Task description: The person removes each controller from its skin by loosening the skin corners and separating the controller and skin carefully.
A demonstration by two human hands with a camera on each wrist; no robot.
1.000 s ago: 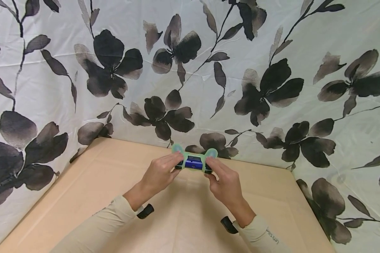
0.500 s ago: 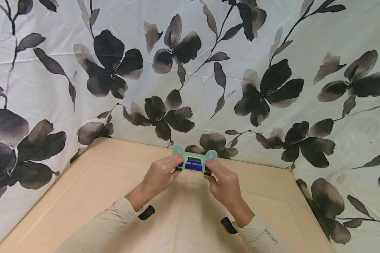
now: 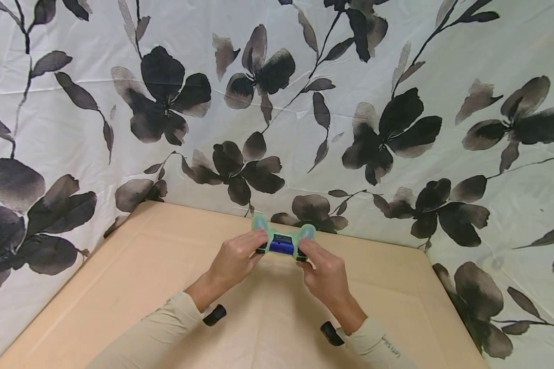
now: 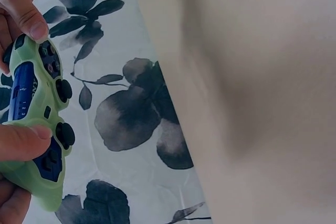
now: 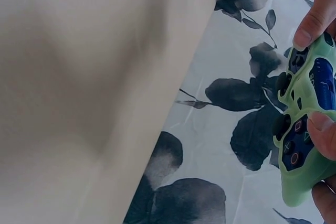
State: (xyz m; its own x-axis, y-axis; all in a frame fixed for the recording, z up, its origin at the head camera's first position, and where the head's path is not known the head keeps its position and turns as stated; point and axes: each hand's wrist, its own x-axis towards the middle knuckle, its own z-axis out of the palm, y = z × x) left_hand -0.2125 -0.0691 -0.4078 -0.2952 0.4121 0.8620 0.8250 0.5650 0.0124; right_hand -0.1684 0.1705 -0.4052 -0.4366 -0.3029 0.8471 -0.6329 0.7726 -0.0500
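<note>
A blue game controller [image 3: 281, 244] in a pale green rubbery cover is held above the far part of the table, its two rounded grips pointing away. My left hand [image 3: 233, 259] grips its left end and my right hand [image 3: 325, 269] its right end. In the left wrist view, the controller [image 4: 37, 103] shows two black thumbsticks and a directional pad, with a thumb [image 4: 23, 141] on its face. The right wrist view shows the controller's [image 5: 304, 124] shape-marked buttons beside a thumb [image 5: 323, 132]. Fingers behind the controller are partly hidden.
A pale tan table [image 3: 134, 277] lies under the forearms, with their shadows on it. A white cloth [image 3: 304, 133] printed with dark flowers rises behind and at both sides. Black wrist devices [image 3: 214, 314] sit below each cuff.
Both hands and the controller have dropped very slightly in the head view, and the controller has tilted a little. The grip on both ends stays the same.
</note>
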